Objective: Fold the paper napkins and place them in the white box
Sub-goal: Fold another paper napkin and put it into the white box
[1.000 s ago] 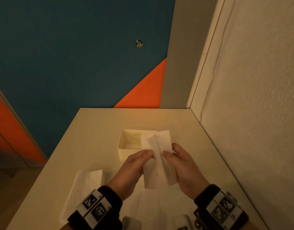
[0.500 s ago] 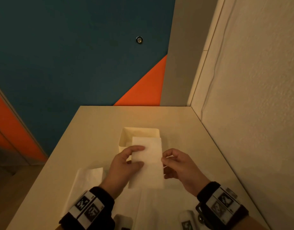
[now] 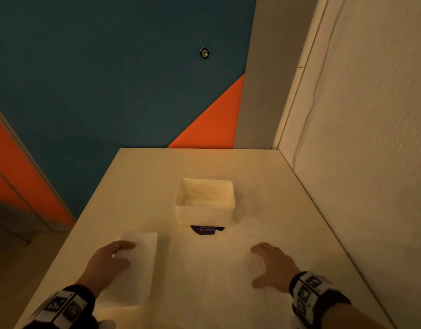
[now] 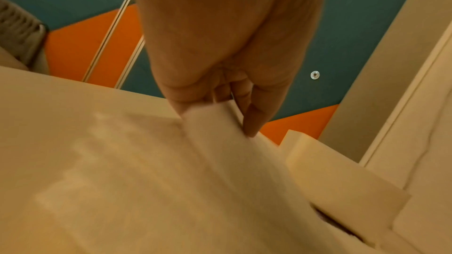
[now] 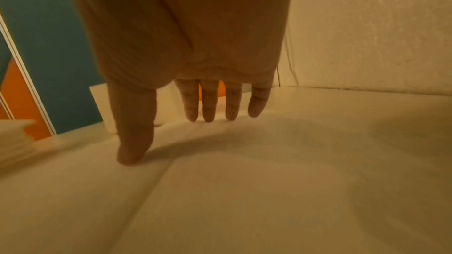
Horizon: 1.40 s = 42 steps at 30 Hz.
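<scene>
Nearest the person, the right hand (image 3: 272, 267) is resting with straight, spread fingers (image 5: 210, 103) and thumb tip touching a flat white paper sheet (image 3: 216, 262) that is lying on the pale cream tabletop (image 3: 157, 176). It is grasping nothing; most likely it is pinning the sheet flat so it does not slide while the other hand works. A crease line is showing in this sheet in the right wrist view.

To the left, the left hand (image 3: 109, 262) is gripping the far end of a white folded paper napkin (image 3: 138, 264), thumb on one face and curled fingers on the other, as the left wrist view shows. The napkin's near part is lying on or close to the table, just left of the flat sheet; whether it is fully resting there cannot be told. Holding it by one edge is probably keeping the layers together for carrying.

Farther back, near the middle of the table, the white rectangular open box (image 3: 204, 203) is standing upright, well apart from both hands, with something pale lying in its bottom, perhaps napkins already placed. A small dark purple printed label (image 3: 207, 230) is peeking out at its near base. The held napkin is not yet in the box.
</scene>
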Available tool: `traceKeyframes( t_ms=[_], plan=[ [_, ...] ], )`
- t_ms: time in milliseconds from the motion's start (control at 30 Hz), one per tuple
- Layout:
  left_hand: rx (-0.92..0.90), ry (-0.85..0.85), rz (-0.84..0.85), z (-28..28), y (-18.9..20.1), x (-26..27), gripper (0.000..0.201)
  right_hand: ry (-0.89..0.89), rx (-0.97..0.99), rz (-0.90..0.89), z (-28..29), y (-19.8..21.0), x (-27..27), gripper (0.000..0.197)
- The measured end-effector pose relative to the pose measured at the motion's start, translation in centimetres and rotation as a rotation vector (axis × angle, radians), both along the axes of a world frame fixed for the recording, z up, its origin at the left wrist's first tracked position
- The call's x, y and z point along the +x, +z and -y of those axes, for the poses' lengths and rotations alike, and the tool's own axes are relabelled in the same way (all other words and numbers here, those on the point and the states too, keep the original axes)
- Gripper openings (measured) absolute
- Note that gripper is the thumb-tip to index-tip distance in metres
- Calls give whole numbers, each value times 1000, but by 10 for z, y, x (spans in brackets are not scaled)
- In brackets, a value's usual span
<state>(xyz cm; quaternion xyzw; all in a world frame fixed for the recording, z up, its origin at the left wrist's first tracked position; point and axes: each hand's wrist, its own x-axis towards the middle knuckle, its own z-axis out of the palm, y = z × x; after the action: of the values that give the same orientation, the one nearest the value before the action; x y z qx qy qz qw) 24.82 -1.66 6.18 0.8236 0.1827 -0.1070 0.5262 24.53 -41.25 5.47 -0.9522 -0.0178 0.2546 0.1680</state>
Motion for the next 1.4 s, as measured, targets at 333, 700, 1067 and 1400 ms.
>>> traceKeyframes(
  t_ms=[333,700,1067,1400],
  plan=[
    [147,-69,-52,-11,-10,1,37,71,-141,89,-3,-6,7,97],
    [289,-126,-50,-10,-10,1,40,65,-199,88,-3,-7,27,100],
    [520,-185,-20,-2,-5,-3,45,15,-102,178,-4,-3,32,50],
    [711,-174,-44,-1,-7,-2,52,-38,-55,306,-1,6,26,22]
  ],
)
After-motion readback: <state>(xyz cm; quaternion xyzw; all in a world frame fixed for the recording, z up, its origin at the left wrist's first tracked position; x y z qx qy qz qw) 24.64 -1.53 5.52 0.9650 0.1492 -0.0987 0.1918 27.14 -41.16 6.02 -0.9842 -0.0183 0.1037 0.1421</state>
